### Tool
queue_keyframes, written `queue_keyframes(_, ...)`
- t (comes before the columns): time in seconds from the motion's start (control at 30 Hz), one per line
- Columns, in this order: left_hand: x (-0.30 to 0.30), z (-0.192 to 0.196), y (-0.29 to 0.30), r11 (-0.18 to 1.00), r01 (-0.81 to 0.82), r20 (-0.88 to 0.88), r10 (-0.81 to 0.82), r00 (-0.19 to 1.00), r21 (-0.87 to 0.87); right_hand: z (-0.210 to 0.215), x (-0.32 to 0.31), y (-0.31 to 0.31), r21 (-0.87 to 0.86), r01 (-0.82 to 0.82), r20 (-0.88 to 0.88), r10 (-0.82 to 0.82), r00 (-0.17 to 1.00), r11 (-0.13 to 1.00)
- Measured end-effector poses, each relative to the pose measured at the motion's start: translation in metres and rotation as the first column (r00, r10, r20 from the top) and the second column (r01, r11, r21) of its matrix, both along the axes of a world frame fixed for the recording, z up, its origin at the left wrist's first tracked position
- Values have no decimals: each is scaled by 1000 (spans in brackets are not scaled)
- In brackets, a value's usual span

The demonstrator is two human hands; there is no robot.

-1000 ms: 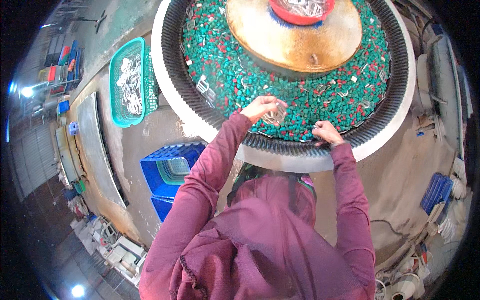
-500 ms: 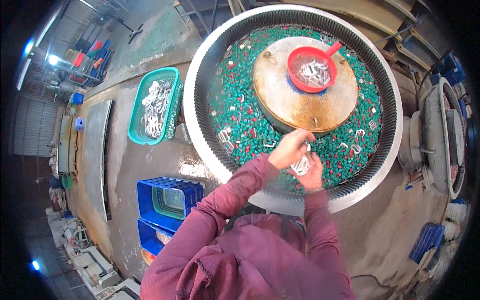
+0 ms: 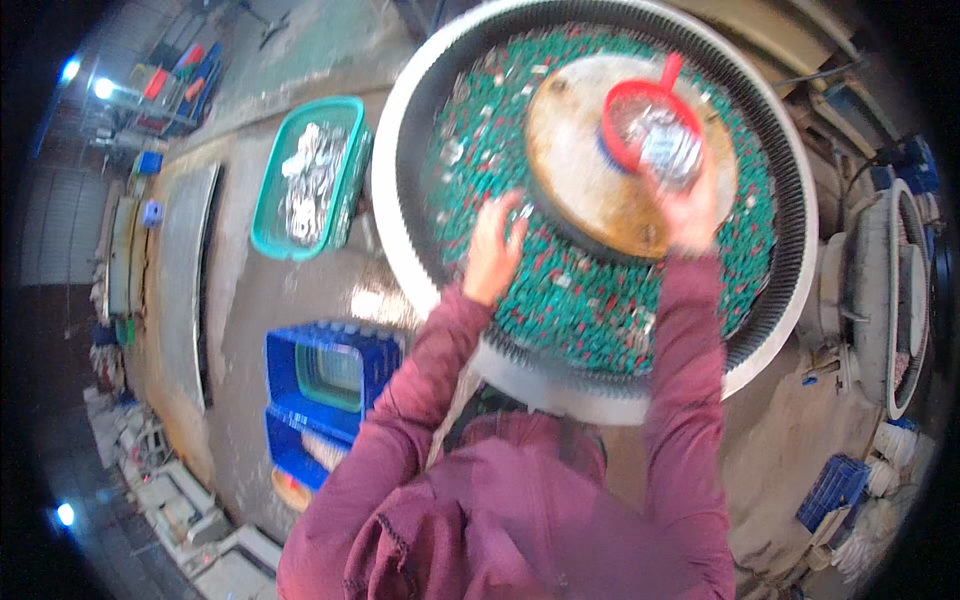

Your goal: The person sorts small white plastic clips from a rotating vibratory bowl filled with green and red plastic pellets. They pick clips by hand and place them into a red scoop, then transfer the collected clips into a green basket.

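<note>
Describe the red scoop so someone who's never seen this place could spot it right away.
Start at the big round tub with the dark ribbed rim, filled with small green pieces. At its centre sits a rusty brown disc, and the red scoop rests on its upper right part, by the right hand. It is the only red thing in the tub, with a short handle and a load of shiny metal parts.

Right hand (image 3: 690, 205) motion-blurred, its grip unclear, silver parts in red scoop (image 3: 655, 135) smeared, indistinct

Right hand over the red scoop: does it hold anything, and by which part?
Cannot be told: the right hand is blurred at the red scoop of metal parts; its fingers' hold is unclear.
</note>
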State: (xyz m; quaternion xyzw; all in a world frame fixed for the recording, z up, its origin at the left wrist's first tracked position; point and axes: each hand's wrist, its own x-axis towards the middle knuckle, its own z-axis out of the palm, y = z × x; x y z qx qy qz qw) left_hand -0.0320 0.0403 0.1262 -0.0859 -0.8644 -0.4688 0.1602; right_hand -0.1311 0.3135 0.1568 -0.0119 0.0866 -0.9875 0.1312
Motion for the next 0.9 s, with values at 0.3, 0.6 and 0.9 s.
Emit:
queue_keyframes(0.3, -1, -136, -62, 504, 569, 719, 166, 675, -650, 15, -72, 16, 981, -159, 183, -251, 950, 113)
queue_keyframes(0.6, -1, -171, -36, 519, 598, 632, -135, 763, -611, -39, 70, -83, 873, 316, -206, 307, 929, -372)
queue_keyframes(0.9, -9, -129, -81, 873, 487, 809, -317, 495, 44, -257, 65, -159, 822, 23, 125, 220, 968, -570)
